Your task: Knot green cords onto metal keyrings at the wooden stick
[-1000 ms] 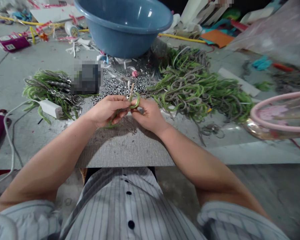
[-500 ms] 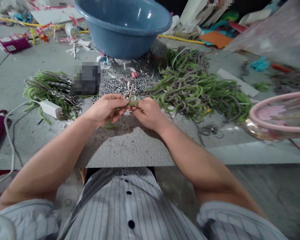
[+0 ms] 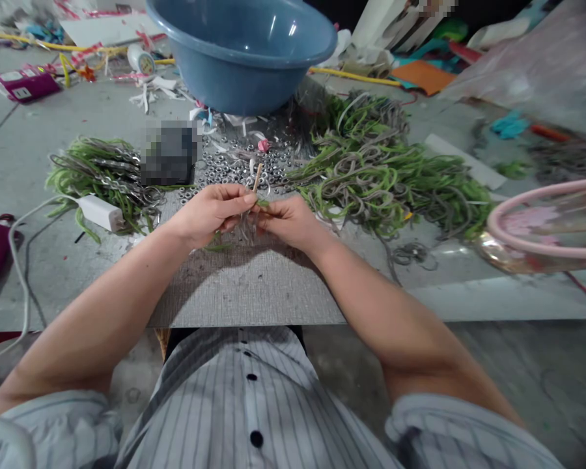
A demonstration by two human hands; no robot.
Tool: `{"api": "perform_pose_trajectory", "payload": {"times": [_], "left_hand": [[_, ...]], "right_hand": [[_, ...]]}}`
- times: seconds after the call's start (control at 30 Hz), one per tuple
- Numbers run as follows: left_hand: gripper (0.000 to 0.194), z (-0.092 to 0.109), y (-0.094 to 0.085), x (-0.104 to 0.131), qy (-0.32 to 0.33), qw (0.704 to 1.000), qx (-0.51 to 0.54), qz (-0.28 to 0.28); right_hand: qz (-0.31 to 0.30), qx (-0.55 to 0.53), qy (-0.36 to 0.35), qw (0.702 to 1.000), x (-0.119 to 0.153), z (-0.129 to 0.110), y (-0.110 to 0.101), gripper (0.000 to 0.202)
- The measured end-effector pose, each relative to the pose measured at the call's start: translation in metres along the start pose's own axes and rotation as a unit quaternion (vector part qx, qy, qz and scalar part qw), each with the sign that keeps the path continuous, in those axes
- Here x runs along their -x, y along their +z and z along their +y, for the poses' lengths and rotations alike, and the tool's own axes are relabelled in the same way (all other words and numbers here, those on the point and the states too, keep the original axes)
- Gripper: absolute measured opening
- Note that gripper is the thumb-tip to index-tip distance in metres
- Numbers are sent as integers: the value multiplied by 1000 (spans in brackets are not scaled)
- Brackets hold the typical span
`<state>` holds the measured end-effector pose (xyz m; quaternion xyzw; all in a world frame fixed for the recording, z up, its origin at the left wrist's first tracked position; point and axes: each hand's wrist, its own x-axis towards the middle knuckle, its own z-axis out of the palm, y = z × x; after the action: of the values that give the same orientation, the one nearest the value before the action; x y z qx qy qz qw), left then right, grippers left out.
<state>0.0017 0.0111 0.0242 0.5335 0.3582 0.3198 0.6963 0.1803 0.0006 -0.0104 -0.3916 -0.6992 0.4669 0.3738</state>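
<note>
My left hand (image 3: 221, 210) and my right hand (image 3: 284, 220) meet above the grey textured mat (image 3: 254, 286), both closed on one green cord (image 3: 262, 203). A silver ring (image 3: 264, 190) shows just past my fingertips, by the cord. A thin light-brown stick (image 3: 258, 176) points up between the hands; which fingers grip it, if any, I cannot tell. Part of the cord hangs below my left hand. Behind my hands lie many small silver metal pieces (image 3: 219, 168).
A heap of green and grey cords (image 3: 371, 163) lies right. On the left are cords with metal chains (image 3: 97, 163), a white adapter (image 3: 100, 213) and a dark pixelated object (image 3: 168, 156). A blue basin (image 3: 244, 78) stands behind; a pink-rimmed clear bag (image 3: 542, 244) sits far right.
My fingers have closed tighter over the green cord, so less of it shows. My left thumb has moved slightly right, and the stick stands a little more upright.
</note>
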Motion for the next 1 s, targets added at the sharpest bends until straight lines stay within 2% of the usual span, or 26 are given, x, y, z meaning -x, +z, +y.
{"api": "perform_pose_trajectory", "payload": {"times": [0.2, 0.3, 0.6, 0.8, 1.0], "left_hand": [[20, 0, 0, -1, 5, 1000, -4, -1], [22, -1, 3, -2, 3, 1000, -6, 8], [25, -11, 17, -3, 35, 997, 14, 69], [22, -10, 17, -4, 45, 994, 7, 104], [26, -7, 15, -3, 70, 988, -15, 135]], "right_hand": [[-21, -92, 53, 994, -1, 0, 0, 36], [-25, -107, 47, 993, -1, 1, 1, 36], [27, -100, 30, 994, 0, -4, 13, 35], [55, -114, 38, 991, -1, -1, 15, 34], [94, -99, -7, 991, -1, 2, 15, 31]]}}
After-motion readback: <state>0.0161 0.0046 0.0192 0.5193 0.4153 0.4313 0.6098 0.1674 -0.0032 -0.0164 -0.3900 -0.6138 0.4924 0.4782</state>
